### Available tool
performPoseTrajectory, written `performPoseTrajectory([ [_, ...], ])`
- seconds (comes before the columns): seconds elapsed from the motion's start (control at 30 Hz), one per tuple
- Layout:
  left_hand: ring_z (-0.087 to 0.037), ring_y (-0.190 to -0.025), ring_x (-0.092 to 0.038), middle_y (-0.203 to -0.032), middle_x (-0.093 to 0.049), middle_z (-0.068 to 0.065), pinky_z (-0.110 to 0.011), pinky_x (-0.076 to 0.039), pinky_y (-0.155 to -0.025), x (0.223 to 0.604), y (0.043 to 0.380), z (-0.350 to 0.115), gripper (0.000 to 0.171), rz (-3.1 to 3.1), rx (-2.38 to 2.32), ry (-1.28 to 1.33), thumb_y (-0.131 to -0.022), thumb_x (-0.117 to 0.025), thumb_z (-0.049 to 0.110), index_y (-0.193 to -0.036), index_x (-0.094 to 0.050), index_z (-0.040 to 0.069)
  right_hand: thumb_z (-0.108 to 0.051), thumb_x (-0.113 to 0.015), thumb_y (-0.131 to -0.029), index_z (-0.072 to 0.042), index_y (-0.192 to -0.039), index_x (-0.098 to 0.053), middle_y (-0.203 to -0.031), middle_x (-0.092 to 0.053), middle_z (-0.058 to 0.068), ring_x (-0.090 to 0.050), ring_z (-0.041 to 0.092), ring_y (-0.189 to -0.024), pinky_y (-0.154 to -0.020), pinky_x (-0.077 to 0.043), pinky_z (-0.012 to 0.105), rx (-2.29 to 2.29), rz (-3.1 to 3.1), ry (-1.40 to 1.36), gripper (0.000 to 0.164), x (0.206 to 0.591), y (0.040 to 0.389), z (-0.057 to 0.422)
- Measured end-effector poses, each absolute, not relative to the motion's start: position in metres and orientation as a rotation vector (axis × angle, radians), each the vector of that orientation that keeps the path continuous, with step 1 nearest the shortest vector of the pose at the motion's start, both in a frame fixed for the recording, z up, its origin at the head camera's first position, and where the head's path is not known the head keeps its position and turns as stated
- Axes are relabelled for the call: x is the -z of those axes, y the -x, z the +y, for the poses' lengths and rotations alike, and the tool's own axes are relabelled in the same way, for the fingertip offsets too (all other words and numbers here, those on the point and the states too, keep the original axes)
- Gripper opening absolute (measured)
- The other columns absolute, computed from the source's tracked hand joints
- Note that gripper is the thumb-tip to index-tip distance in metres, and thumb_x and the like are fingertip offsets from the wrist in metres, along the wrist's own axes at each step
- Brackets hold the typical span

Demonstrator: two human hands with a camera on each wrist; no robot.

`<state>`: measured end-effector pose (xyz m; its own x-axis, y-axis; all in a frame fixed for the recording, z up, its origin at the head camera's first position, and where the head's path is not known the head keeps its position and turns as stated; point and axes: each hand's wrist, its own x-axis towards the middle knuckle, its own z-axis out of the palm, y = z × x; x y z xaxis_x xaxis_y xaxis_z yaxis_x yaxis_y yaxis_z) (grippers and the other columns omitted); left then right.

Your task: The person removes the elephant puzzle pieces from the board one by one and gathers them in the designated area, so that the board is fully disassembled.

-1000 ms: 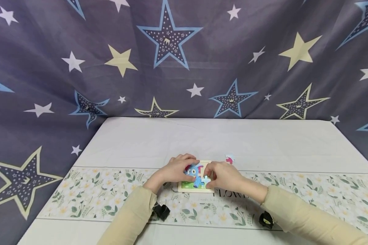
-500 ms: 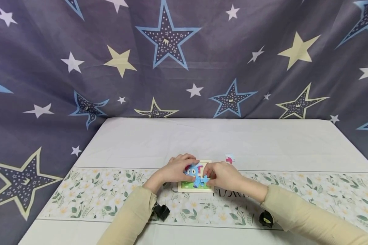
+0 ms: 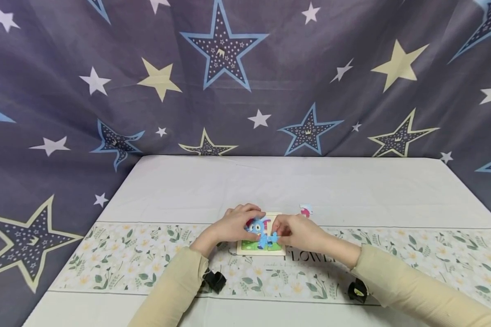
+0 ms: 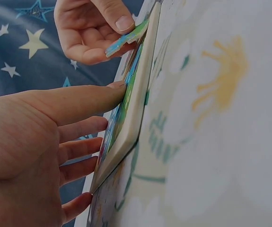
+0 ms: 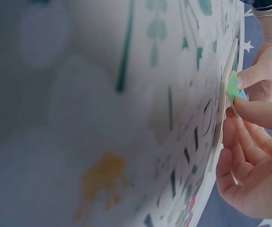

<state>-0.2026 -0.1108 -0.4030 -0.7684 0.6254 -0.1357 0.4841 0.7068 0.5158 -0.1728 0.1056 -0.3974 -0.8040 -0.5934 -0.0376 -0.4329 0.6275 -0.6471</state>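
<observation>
A small jigsaw puzzle in a pale wooden frame [image 3: 262, 254] shows a blue cartoon character on green grass. My left hand [image 3: 238, 224] rests on its left side, thumb pressing the picture and fingers spread along the edge. My right hand [image 3: 298, 231] pinches a blue and green puzzle piece [image 4: 128, 38] between thumb and fingers. That piece is tilted over the lower right part of the puzzle, close above the frame in the left wrist view. In the head view, a bare pale gap [image 3: 270, 225] shows at the puzzle's upper right.
A loose pink and pale blue puzzle piece [image 3: 306, 210] lies behind my right hand. A floral runner [image 3: 147, 259] with dark lettering crosses the white tablecloth [image 3: 352, 186]. A star-patterned curtain [image 3: 245, 100] hangs behind the table.
The piece in my right hand has tilted and shifted slightly, its pale glint giving way to blue. The left hand keeps its place on the puzzle; the head view has shifted slightly.
</observation>
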Motion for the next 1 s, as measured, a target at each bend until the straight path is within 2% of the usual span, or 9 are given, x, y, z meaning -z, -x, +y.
performPoseTrajectory([
  [0.47,-0.025,-0.126,-0.032,-0.139,-0.038,-0.004,-0.049,-0.023,-0.097,0.403,0.203,-0.110,0.060,2.617,-0.643,-0.879,-0.081,-0.067,0.033,-0.134,-0.046,0.017,-0.006,-0.061,-0.085,-0.010,-0.090,-0.055,-0.074,-0.063,-0.002,-0.053,0.007,-0.064,-0.058,-0.043,0.022,1.076,2.532,0.830,0.009,0.393,0.171,0.114],
  [1.0,-0.026,-0.126,-0.033,-0.139,-0.038,-0.004,-0.050,-0.022,-0.098,0.403,0.203,-0.110,0.060,2.623,-0.643,-0.886,-0.081,-0.068,0.032,-0.135,-0.046,0.017,-0.005,-0.059,-0.086,-0.010,-0.088,-0.057,-0.076,-0.061,-0.002,-0.054,0.012,-0.067,-0.059,-0.044,0.023,1.068,2.573,0.720,0.006,0.392,0.166,0.144],
])
